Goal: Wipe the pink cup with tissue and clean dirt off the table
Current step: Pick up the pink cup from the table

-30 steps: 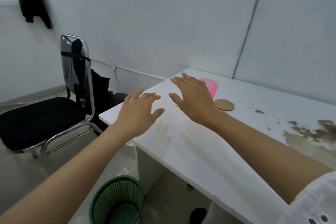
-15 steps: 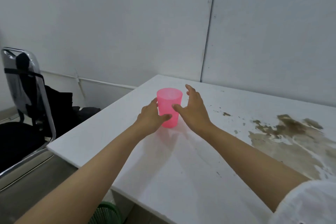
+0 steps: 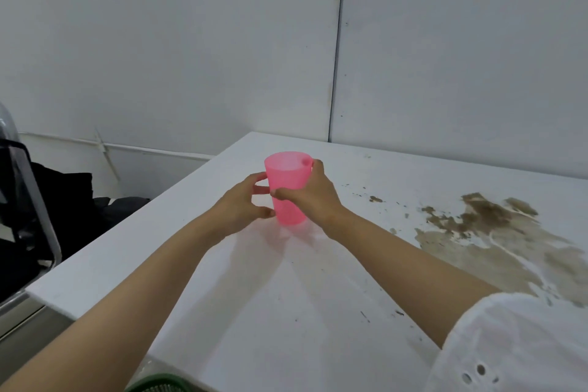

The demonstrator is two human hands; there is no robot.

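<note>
On the bench (image 3: 222, 312), both the left hand (image 3: 241, 204) and right hand (image 3: 313, 194) gripped the pink cup (image 3: 288, 188); no tissue showed, the dirt (image 3: 490, 226) remained, so nothing looked wiped yet.

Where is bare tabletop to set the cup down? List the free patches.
Free: the white tabletop between the forearms, in front of the translucent pink plastic cup, and the strip along its left edge. Fouled: the right side, under the brown dirt smear and scattered specks. Both hands grip the cup.
</note>
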